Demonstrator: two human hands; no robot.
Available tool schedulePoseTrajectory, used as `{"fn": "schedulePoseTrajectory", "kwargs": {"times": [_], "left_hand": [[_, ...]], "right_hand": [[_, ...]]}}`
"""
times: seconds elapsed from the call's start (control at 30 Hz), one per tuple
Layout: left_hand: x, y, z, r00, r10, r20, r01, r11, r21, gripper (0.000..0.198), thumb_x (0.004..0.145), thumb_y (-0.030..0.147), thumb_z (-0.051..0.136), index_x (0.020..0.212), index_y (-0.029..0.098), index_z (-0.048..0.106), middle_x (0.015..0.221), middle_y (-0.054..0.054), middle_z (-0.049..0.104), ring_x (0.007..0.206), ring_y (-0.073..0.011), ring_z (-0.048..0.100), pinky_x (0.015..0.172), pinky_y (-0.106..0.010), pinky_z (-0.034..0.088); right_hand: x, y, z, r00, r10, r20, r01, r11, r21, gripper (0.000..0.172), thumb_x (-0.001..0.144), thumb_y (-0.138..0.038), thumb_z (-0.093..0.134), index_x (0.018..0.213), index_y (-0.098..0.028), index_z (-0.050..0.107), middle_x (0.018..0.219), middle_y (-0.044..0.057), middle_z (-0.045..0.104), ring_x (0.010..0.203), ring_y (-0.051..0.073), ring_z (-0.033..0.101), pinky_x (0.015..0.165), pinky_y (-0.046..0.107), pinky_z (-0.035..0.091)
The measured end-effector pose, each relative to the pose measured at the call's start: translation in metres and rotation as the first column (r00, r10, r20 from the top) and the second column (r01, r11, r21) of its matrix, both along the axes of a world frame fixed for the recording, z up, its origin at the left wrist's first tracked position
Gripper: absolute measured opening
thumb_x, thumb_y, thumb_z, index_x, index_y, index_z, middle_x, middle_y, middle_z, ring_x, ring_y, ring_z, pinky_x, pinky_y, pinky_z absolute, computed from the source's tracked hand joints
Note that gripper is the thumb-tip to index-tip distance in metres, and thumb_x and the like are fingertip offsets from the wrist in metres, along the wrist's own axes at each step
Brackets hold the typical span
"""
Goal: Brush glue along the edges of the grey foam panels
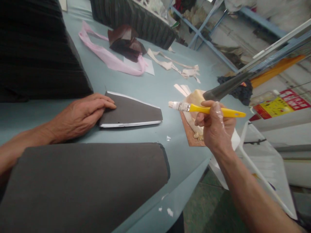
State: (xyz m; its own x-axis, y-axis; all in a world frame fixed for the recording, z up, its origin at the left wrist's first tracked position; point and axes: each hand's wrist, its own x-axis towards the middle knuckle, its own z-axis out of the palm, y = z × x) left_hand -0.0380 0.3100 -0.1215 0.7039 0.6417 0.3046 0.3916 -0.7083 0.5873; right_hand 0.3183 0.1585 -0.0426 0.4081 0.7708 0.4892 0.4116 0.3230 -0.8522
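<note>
At the left, a large grey sheet [85, 184] is laid along the near edge of the pale blue worktop [150, 87]. Just beyond it the left hand [80, 116] is rested flat, its grip spread open, with the fingertips laid on the wide end of a stack of grey wedge-shaped pieces [133, 113]. Right of the stack, a yellow-handled brush [206, 110] is held level with its bristles turned toward the stack, and the grip of the right hand [216, 129] is closed around its handle, above a brown board [188, 136].

Two hands are showing, left hand [80, 115] and right hand [215, 129], with one brush [196, 108], one grey wedge [133, 113], one grey sheet [85, 184], one pink ribbon [109, 58].
</note>
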Motion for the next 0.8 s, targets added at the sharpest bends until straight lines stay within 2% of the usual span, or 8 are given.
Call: {"fn": "schedulePoseTrajectory", "kwargs": {"times": [0.23,0.43,0.63,0.8], "left_hand": [[0.0,0.004,0.013,0.999,-0.02,-0.04,0.019,0.999,-0.03,0.04,0.11,0.036,0.035,0.123,0.02,0.07,0.134,-0.008,0.073,0.127,-0.0218,0.065,0.127,-0.049,0.047],[0.001,0.007,0.027,0.992,-0.023,-0.123,0.014,0.997,-0.077,0.042,0.105,0.035,0.038,0.121,0.017,0.072,0.133,-0.009,0.075,0.126,-0.0233,0.067,0.125,-0.051,0.048],[-0.001,0.017,0.028,0.984,-0.035,-0.177,0.022,0.997,-0.075,0.044,0.102,0.042,0.043,0.123,0.02,0.075,0.135,-0.006,0.078,0.124,-0.0237,0.069,0.125,-0.052,0.05],[-0.008,0.033,0.024,0.981,-0.06,-0.185,0.044,0.995,-0.088,0.05,0.103,0.056,0.048,0.121,0.019,0.077,0.137,-0.001,0.079,0.128,-0.0227,0.067,0.132,-0.051,0.042]], "right_hand": [[0.0,-0.019,-0.007,0.999,-0.053,0.007,0.053,0.998,-0.039,0.044,0.092,-0.067,0.079,0.095,-0.024,0.079,0.065,-0.003,0.068,0.051,0.01,0.058,0.05,0.025,0.047],[0.001,-0.041,-0.015,0.994,-0.103,0.043,0.105,0.993,-0.059,0.041,0.093,-0.065,0.078,0.099,-0.025,0.077,0.071,-0.003,0.072,0.054,0.011,0.059,0.054,0.027,0.049],[0.015,-0.069,-0.017,0.985,-0.152,0.078,0.154,0.988,-0.027,0.034,0.097,-0.059,0.074,0.103,-0.026,0.074,0.077,-0.004,0.07,0.055,0.011,0.059,0.055,0.027,0.048],[0.031,-0.091,-0.014,0.967,-0.253,0.043,0.252,0.967,0.026,0.031,0.097,-0.054,0.074,0.104,-0.024,0.075,0.079,-0.004,0.07,0.055,0.01,0.058,0.055,0.026,0.047]]}}
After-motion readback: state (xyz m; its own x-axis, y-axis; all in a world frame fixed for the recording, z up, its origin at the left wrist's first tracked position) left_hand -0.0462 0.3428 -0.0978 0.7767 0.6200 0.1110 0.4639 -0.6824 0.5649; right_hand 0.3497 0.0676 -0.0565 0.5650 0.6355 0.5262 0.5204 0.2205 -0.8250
